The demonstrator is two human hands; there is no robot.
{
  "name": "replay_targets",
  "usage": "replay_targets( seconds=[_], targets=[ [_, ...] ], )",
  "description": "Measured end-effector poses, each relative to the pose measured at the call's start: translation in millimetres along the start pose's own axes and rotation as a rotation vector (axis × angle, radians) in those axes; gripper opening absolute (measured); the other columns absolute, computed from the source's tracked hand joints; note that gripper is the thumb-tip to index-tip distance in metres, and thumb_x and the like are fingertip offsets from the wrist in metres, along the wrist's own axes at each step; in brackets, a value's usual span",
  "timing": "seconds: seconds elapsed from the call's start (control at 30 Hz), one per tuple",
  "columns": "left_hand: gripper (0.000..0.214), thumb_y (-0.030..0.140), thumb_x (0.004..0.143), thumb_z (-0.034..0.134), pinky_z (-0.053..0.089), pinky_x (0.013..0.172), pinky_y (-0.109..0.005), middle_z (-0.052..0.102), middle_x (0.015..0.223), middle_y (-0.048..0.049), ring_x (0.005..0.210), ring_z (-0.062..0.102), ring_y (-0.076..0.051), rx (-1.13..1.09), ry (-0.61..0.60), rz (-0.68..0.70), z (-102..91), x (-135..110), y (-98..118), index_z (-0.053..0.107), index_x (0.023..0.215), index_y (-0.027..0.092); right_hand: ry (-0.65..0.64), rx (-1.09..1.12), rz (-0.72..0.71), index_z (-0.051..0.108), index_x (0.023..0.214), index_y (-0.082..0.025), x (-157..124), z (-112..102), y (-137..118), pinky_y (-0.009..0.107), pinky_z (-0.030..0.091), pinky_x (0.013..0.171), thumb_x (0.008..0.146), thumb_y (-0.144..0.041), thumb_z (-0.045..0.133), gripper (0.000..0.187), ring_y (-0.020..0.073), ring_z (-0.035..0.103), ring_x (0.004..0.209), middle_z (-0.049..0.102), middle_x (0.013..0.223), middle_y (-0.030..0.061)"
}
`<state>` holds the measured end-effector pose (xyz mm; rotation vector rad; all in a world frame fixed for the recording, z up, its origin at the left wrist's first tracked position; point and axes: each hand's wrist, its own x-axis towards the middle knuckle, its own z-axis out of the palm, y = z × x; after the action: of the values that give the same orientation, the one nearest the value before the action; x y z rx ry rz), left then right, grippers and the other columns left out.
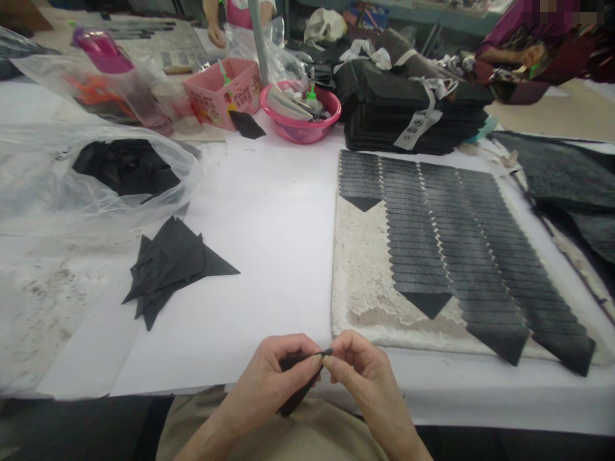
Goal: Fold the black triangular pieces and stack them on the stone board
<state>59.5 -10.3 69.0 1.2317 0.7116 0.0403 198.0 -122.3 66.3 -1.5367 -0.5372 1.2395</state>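
Note:
A black piece of thin leather-like material (294,402) is held low over my lap, at the table's front edge. My left hand (276,374) is closed around it, thumb and forefinger pinching its upper edge. The fingertips of my right hand (365,371) pinch the same edge, and the two thumbs nearly meet there. Part of the piece is hidden behind my left fingers. Left of my hands lies a loose pile of black pointed pieces (168,262). To the right, overlapping black pieces lie in columns on a worn pale board (362,269), their lowest ends pointed.
A clear plastic bag (185,182) with black pieces lies at the left. Farther back are a pink box (230,96), a pink basin (302,131) of tools, a bottle (127,83) and a tied black stack (384,102). Co-workers' hands show at the far side.

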Motion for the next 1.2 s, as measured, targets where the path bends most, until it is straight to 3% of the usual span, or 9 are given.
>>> replay_targets(
  seconds=[0.2, 0.3, 0.4, 0.5, 0.6, 0.7, 0.97, 1.2],
  targets=[
    [0.035, 0.045, 0.087, 0.062, 0.032, 0.052, -0.019, 0.056, 0.066, -0.0013, 0.057, 0.043, -0.009, 0.018, -0.016, -0.004, -0.9, 3, 2, 0.066, 0.078, 0.011, 0.001, -0.035, -0.013, 0.058, 0.076, -0.018, 0, 0, 0, 0.022, 0.041, 0.061, 0.084, -0.043, 0.067, 0.028, 0.0098, 0.05, 0.063, 0.055, 0.065, -0.0027],
    [0.032, 0.041, 0.09, 0.06, 0.037, 0.057, -0.019, 0.059, 0.069, -0.0021, 0.062, 0.048, -0.01, 0.073, 0.038, 0.076, 1.2, 5, 1, 0.067, 0.078, 0.012, 0.027, -0.01, -0.039, 0.058, 0.08, -0.018, 0, 2, 2, 0.022, 0.043, 0.063, 0.084, -0.045, 0.066, 0.028, 0.0112, 0.054, 0.067, 0.058, 0.071, -0.0013],
    [0.026, 0.034, 0.094, 0.056, 0.042, 0.063, -0.02, 0.061, 0.074, -0.0027, 0.068, 0.053, -0.012, 0.2, 0.172, 0.25, 5.3, 7, -4, 0.068, 0.082, 0.015, 0.094, -0.031, -0.083, 0.06, 0.086, -0.019, 1, 5, 7, 0.024, 0.046, 0.07, 0.084, -0.045, 0.066, 0.027, 0.0133, 0.058, 0.075, 0.063, 0.079, 0.0006],
    [0.015, 0.023, 0.095, 0.055, 0.046, 0.067, -0.021, 0.064, 0.083, -0.0036, 0.074, 0.058, -0.013, 0.375, 0.275, 0.525, 8.4, 9, -9, 0.069, 0.097, 0.019, 0.133, -0.037, -0.119, 0.06, 0.089, -0.019, 3, 9, 9, 0.026, 0.048, 0.072, 0.084, -0.045, 0.066, 0.026, 0.0143, 0.06, 0.077, 0.064, 0.08, 0.0013],
    [0.025, 0.011, 0.092, 0.056, 0.047, 0.065, -0.021, 0.064, 0.085, -0.0039, 0.076, 0.058, -0.013, 0.627, 0.428, 0.815, 7.8, 8, -11, 0.066, 0.113, 0.021, 0.157, 0.072, -0.102, 0.061, 0.091, -0.019, 2, 14, 2, 0.028, 0.051, 0.073, 0.083, -0.046, 0.067, 0.028, 0.0153, 0.063, 0.076, 0.066, 0.081, 0.0021],
    [0.034, 0.008, 0.09, 0.059, 0.049, 0.068, -0.024, 0.063, 0.086, -0.0051, 0.08, 0.058, -0.015, 0.857, 0.536, 0.974, 4.2, 4, -9, 0.061, 0.123, 0.019, 0.174, 0.168, -0.077, 0.062, 0.091, -0.019, 1, 19, -7, 0.03, 0.054, 0.072, 0.081, -0.048, 0.069, 0.032, 0.0169, 0.066, 0.074, 0.069, 0.079, 0.0034],
    [0.028, 0.008, 0.093, 0.055, 0.051, 0.08, -0.035, 0.063, 0.098, -0.0125, 0.095, 0.058, -0.023, 1.184, 0.576, 1.08, -3.1, -2, -7, 0.061, 0.12, 0.006, 0.185, 0.026, -0.138, 0.063, 0.096, -0.02, -1, 10, 8, 0.028, 0.054, 0.071, 0.084, -0.046, 0.066, 0.028, 0.018, 0.069, 0.074, 0.071, 0.08, 0.0037],
    [0.021, 0.009, 0.096, 0.047, 0.051, 0.077, -0.035, 0.065, 0.094, -0.0105, 0.092, 0.058, -0.022, 1.252, 0.41, 1.071, -5.0, 5, -33, 0.063, 0.109, 0.006, 0.224, -0.565, -0.354, 0.064, 0.088, -0.023, -6, -2, 35, 0.024, 0.046, 0.066, 0.091, -0.028, 0.057, 0.009, 0.0135, 0.062, 0.068, 0.066, 0.075, 0.0002]
  ],
)
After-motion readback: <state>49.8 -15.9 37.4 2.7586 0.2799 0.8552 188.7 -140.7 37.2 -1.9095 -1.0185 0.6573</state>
